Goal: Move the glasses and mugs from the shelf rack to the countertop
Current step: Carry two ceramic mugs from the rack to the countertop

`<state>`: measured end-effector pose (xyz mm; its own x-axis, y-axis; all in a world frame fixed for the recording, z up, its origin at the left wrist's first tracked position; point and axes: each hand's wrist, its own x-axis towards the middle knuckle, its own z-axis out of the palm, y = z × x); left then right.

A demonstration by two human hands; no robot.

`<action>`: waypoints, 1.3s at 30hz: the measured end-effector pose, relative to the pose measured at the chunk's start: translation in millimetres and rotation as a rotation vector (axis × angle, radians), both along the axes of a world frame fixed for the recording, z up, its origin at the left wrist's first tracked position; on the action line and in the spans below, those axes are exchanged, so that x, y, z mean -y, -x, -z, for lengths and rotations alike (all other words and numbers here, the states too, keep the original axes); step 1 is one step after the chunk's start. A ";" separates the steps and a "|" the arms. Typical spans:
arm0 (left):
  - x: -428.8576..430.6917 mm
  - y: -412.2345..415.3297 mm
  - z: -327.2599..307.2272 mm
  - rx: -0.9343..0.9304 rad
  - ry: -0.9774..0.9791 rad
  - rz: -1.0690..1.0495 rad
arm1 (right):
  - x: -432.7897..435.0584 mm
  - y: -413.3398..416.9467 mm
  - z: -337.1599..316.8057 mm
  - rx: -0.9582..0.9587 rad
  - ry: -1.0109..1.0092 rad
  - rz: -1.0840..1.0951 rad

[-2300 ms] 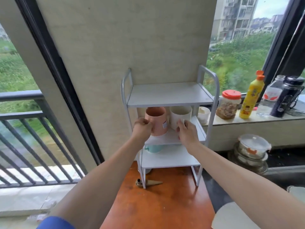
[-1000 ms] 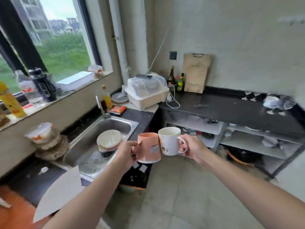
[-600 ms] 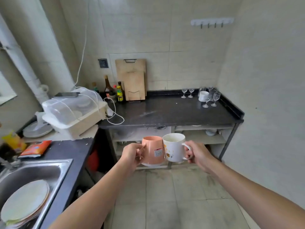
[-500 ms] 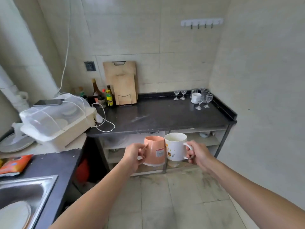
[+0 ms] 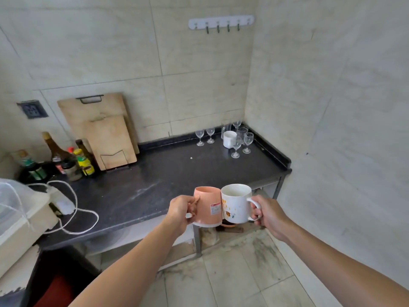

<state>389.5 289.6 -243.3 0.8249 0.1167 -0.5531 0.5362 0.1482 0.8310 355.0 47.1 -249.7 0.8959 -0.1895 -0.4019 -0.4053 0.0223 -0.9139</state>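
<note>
The near-left mug (image 5: 207,206) is salmon pink with a white base band and a small white-and-red label. The mug (image 5: 236,203) touching its right side is white, flecked with orange and dark marks. The counter (image 5: 155,180) is black with pale grey streaks. A plain white mug (image 5: 229,139) stands far right among clear stemmed glasses (image 5: 236,147).

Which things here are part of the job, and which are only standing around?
Job: pink mug in left hand; white mug in right hand; countertop; wine glasses.
Not: cutting boards; bottles; hook rail; cable.
</note>
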 end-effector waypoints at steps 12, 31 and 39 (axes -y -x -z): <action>70.6 -189.5 21.0 -0.031 -0.142 -0.151 | 69.1 -205.2 22.3 -0.074 0.141 -0.177; 35.6 -481.7 132.8 -0.186 -0.064 -0.243 | 1.4 -527.1 127.9 -0.254 0.154 -0.151; 29.1 -553.0 166.8 -0.226 -0.053 -0.255 | -17.2 -595.2 164.5 -0.258 0.182 -0.149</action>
